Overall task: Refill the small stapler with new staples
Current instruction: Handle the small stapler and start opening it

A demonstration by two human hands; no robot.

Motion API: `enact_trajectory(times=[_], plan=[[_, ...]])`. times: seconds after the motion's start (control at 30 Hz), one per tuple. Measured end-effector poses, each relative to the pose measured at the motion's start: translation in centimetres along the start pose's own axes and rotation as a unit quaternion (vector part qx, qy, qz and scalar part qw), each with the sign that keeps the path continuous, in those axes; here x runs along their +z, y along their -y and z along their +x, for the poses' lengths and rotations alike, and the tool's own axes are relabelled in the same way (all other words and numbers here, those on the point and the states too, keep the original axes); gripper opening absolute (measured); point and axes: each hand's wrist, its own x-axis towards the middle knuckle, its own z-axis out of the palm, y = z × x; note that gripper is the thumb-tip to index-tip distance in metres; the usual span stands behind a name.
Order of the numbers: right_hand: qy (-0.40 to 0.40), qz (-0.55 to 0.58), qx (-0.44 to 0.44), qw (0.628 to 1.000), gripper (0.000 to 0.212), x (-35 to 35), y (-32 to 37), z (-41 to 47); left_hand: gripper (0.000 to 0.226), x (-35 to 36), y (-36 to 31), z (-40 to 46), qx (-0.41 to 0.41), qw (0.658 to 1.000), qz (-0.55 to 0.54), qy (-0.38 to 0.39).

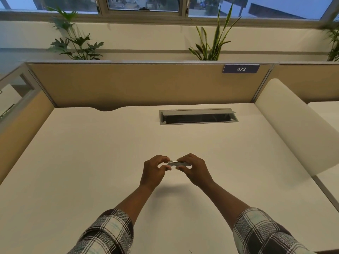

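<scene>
A small silver-grey stapler (pixel 177 163) is held level above the middle of the white desk (pixel 91 162), lying left to right. My right hand (pixel 194 169) grips its right half, fingers over the top and thumb underneath. My left hand (pixel 156 170) pinches its left end between thumb and forefinger. A thin metal piece pokes out at that left end. Most of the stapler is hidden by my fingers, and no loose staples or staple box show on the desk.
A grey cable hatch (pixel 198 116) with its lid raised is set into the desk at the back. Tan partition panels (pixel 139 85) wall off the back and left. A white rounded divider (pixel 293 125) runs along the right side.
</scene>
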Motion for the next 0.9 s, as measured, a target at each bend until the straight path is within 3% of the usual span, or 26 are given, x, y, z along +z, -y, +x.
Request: enact_trajectory(times=[0.23, 0.43, 0.73, 0.9], plan=[[0.011, 0.012, 0.011, 1.000, 0.032, -0.1, -0.3, 0.0, 0.050, -0.3, 0.1, 0.0, 0.037, 0.998, 0.028, 0.038], [0.058, 0.074, 0.098, 0.991, 0.018, -0.2, 0.3, 0.0, 0.036, -0.6, -0.2, 0.4, -0.021, 0.998, 0.017, 0.052], [0.098, 0.134, 0.194, 0.967, 0.031, -0.2, 0.6, 0.5, 0.015, -0.1, 0.2, 0.7, -0.084, 0.995, 0.014, 0.047], [0.100, 0.203, 0.214, 0.950, 0.018, -0.2, 0.0, 0.4, 0.041, 0.0, 0.4, 0.9, -0.171, 0.979, -0.093, 0.057]])
